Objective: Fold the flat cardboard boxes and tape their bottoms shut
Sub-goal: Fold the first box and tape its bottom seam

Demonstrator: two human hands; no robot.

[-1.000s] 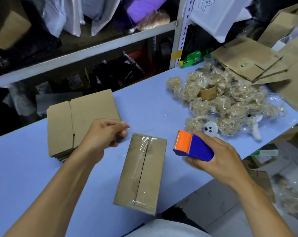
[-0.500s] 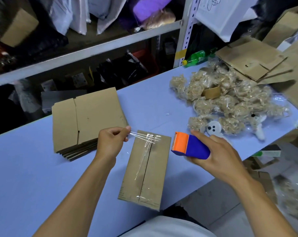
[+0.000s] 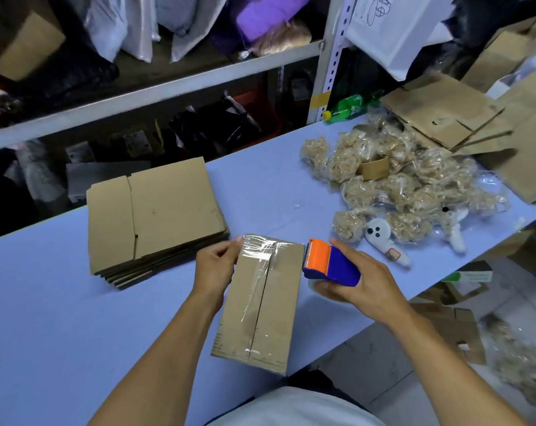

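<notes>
On the far left of our blue table (image 3: pixel 45 302) sits the stack of flat cardboard boxes (image 3: pixel 156 216), well clear of our hands. Moving in, our left hand (image 3: pixel 217 265) is at the far left corner of the folded box (image 3: pixel 260 302), fingers curled, pinching the end of the clear tape (image 3: pixel 257 250) against that top edge. The box lies between our two hands, its taped seam running toward us. Just beside its right far corner, our right hand (image 3: pixel 362 281) grips the blue-and-orange tape dispenser (image 3: pixel 328 262), fingers wrapped under it, orange end touching the box edge. Further right, a pile of bagged brown filler (image 3: pixel 399 179) and loose cardboard sheets (image 3: pixel 445 115).
</notes>
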